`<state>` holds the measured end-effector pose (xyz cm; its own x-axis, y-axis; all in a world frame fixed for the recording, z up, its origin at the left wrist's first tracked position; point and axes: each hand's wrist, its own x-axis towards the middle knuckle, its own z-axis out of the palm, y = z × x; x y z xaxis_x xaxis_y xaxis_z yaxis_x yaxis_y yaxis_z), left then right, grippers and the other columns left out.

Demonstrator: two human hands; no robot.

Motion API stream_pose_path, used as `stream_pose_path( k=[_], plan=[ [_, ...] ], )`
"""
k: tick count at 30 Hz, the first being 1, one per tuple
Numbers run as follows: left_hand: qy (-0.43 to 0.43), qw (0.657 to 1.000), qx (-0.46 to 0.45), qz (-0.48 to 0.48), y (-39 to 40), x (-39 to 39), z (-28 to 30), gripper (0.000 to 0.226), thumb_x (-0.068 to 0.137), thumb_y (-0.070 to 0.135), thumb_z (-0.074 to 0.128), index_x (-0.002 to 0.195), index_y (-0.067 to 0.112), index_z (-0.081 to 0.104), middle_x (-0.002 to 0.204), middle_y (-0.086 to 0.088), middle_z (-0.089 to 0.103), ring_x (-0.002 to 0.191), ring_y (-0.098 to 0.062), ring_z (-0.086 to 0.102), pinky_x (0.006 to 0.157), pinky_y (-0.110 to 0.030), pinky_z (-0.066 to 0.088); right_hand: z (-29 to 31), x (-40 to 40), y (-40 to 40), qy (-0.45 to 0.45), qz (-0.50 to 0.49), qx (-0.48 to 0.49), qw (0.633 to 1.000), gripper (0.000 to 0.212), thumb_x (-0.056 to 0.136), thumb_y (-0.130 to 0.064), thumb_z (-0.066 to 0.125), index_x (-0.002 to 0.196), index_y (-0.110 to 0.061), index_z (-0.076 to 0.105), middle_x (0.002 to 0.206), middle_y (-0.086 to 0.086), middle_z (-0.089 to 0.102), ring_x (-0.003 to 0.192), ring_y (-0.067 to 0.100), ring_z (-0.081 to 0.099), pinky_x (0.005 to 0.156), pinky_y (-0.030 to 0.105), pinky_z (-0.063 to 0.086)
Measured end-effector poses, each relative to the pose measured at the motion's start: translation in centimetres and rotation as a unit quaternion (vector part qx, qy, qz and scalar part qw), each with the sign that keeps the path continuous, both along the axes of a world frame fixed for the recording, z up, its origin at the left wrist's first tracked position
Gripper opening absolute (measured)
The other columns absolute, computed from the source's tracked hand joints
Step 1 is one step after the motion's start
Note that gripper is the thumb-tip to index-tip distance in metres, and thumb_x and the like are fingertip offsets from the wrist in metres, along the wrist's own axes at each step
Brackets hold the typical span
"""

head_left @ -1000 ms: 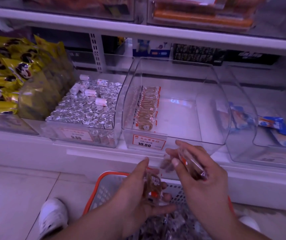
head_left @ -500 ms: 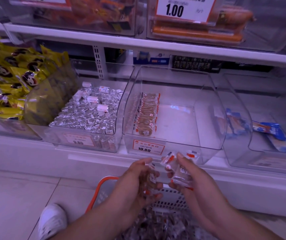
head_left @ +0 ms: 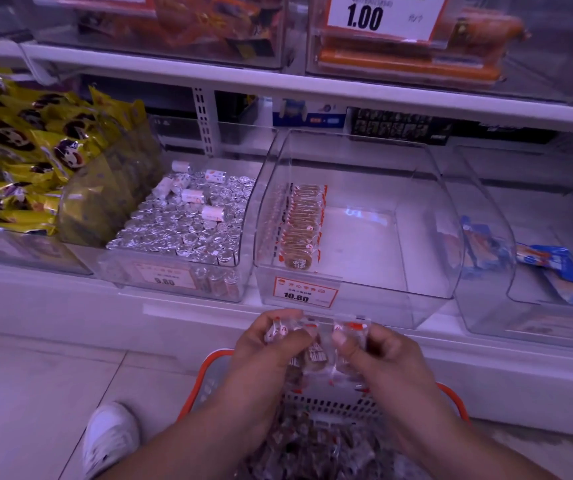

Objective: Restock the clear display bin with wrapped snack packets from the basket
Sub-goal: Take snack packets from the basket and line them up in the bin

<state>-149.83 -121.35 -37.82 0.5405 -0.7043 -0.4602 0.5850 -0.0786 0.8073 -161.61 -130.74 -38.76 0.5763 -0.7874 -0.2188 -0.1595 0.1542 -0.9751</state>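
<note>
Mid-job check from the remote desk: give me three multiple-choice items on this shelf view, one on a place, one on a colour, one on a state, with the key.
1. Where in the clear display bin does the row of wrapped snack packets stand?
A. along its left wall
B. along its right wall
C. across the back

2. What colour is the rim of the basket?
A. blue
B. orange
C. green

3. What are the left hand and right hand doing?
A. both rest empty on the floor
B. both grip packets above the basket
C. only the right one holds anything

Key: 1 A, the row hugs the left wall and the remaining floor of the bin is bare. 2 B, the rim showing beside the wrists is orange. 3 B, packets show in the fingers of each hand, in front of the 10.80 price tag.
</note>
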Motion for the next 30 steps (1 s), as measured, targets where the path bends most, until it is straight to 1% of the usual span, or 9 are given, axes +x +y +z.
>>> stream_pose_path(
  k=[4,7,12,14,16,21,24,26,30],
  plan=[
    [0.034,0.998,-0.029,-0.047,0.2,-0.8,0.0,0.028,0.084,0.01,0.072,0.11,0.006,0.063,0.098,-0.022,0.074,0.072,-0.03,0.07,0.056,-0.03,0.055,0.1,0.2,-0.2,0.007,0.008,0.072,0.997,0.038,0.086,-0.044,0.06,0.099,-0.012,0.076,0.091,0.014,0.077,0.086,0.026,0.074,0.076,0.038,0.059],
    [0.045,0.997,-0.04,-0.046,-0.1,-1.4,-0.3,0.029,0.083,0.012,0.071,0.111,0.008,0.063,0.097,-0.021,0.074,0.073,-0.029,0.071,0.064,-0.038,0.06,-0.2,0.9,1.0,-0.025,-0.031,0.157,0.987,0.038,0.1,-0.03,0.051,0.098,0.0,0.074,0.093,0.02,0.075,0.087,0.036,0.073,0.083,0.05,0.058],
    [0.012,0.998,-0.06,-0.032,-0.3,-2.3,-1.1,0.033,0.071,0.034,0.074,0.1,0.02,0.066,0.096,-0.018,0.073,0.079,-0.026,0.066,0.072,-0.035,0.053,0.2,1.3,2.0,-0.134,0.011,0.31,0.941,0.018,0.081,-0.015,0.048,0.081,-0.004,0.062,0.057,0.006,0.055,0.052,0.016,0.052,0.057,0.033,0.034],
    [-0.026,0.997,-0.065,-0.027,-0.3,-2.4,-1.3,0.029,0.074,0.041,0.071,0.097,0.024,0.067,0.1,-0.016,0.074,0.082,-0.024,0.068,0.071,-0.034,0.054,0.4,1.1,1.7,-0.176,0.036,0.36,0.916,0.028,0.075,-0.013,0.046,0.093,-0.002,0.064,0.068,0.008,0.065,0.06,0.016,0.061,0.062,0.032,0.039],
    [-0.082,0.995,-0.063,-0.014,-0.2,-2.1,-1.1,0.025,0.078,0.044,0.065,0.099,0.03,0.067,0.097,-0.012,0.075,0.077,-0.018,0.069,0.061,-0.028,0.055,0.6,1.0,1.7,-0.182,0.072,0.384,0.903,0.039,0.078,-0.013,0.048,0.109,-0.002,0.068,0.104,0.018,0.072,0.086,0.023,0.069,0.076,0.037,0.05],
    [-0.257,0.964,-0.074,-0.004,0.1,-1.4,0.0,0.023,0.086,0.042,0.057,0.106,0.038,0.065,0.093,-0.011,0.072,0.073,-0.011,0.066,0.061,-0.022,0.054,1.6,0.7,1.9,-0.148,0.144,0.4,0.893,0.041,0.094,-0.024,0.047,0.126,-0.008,0.066,0.11,0.019,0.064,0.087,0.031,0.06,0.085,0.043,0.049],
    [-0.346,0.934,-0.072,-0.044,0.8,-1.5,0.8,0.032,0.092,0.052,0.048,0.12,0.042,0.059,0.102,0.002,0.07,0.094,-0.002,0.066,0.082,-0.016,0.05,2.8,0.4,1.5,-0.192,0.137,0.394,0.888,0.049,0.089,-0.015,0.051,0.133,0.005,0.054,0.123,0.027,0.044,0.106,0.033,0.032,0.1,0.05,0.031],
    [-0.395,0.915,-0.043,-0.074,1.3,-1.3,1.1,0.04,0.095,0.065,0.036,0.132,0.055,0.046,0.122,0.011,0.064,0.113,0.0,0.06,0.097,-0.022,0.047,3.7,-0.1,1.3,-0.206,0.145,0.357,0.899,0.046,0.091,-0.008,0.053,0.133,0.009,0.051,0.125,0.035,0.049,0.107,0.035,0.04,0.105,0.054,0.033],
    [-0.436,0.893,-0.073,-0.08,1.9,0.2,2.5,0.05,0.092,0.073,0.027,0.139,0.061,0.035,0.139,0.03,0.05,0.13,0.007,0.046,0.103,-0.013,0.039,6.5,-1.0,0.5,-0.118,0.196,0.172,0.958,0.041,0.08,-0.021,0.073,0.119,-0.01,0.07,0.111,0.019,0.07,0.096,0.029,0.067,0.092,0.048,0.051]
  ],
)
